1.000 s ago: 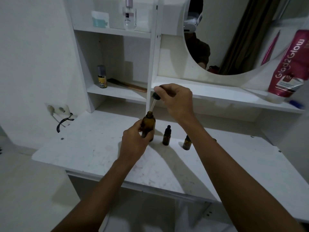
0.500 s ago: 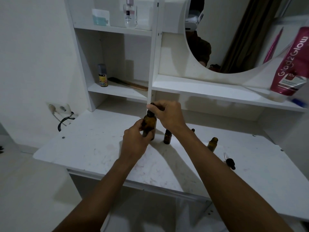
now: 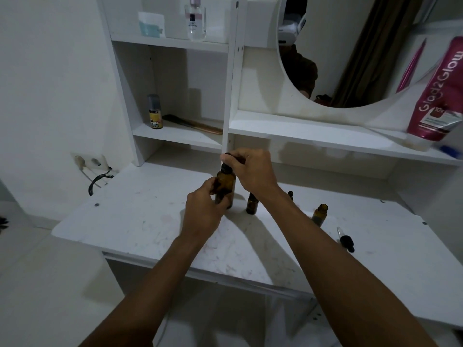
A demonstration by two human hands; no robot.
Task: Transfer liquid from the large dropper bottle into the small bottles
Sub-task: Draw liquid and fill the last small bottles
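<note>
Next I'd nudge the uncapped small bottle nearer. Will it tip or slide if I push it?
The uncapped small bottle looks tall and narrow, so a push near its neck would probably tip it. With no cap, anything inside could spill. The countertop looks smooth, so a low push likely slides it.

We are at a dressing table in a home bedroom or bathroom. At two o'clock hangs a round mirror (image 3: 350,58) showing a curtain (image 3: 370,51); white shelves (image 3: 175,136) at twelve o'clock hold a perfume bottle (image 3: 195,20) and comb (image 3: 193,125), a pink lotion tube (image 3: 441,93) stands at three o'clock, and a wall socket (image 3: 87,161) sits at nine o'clock.
</note>
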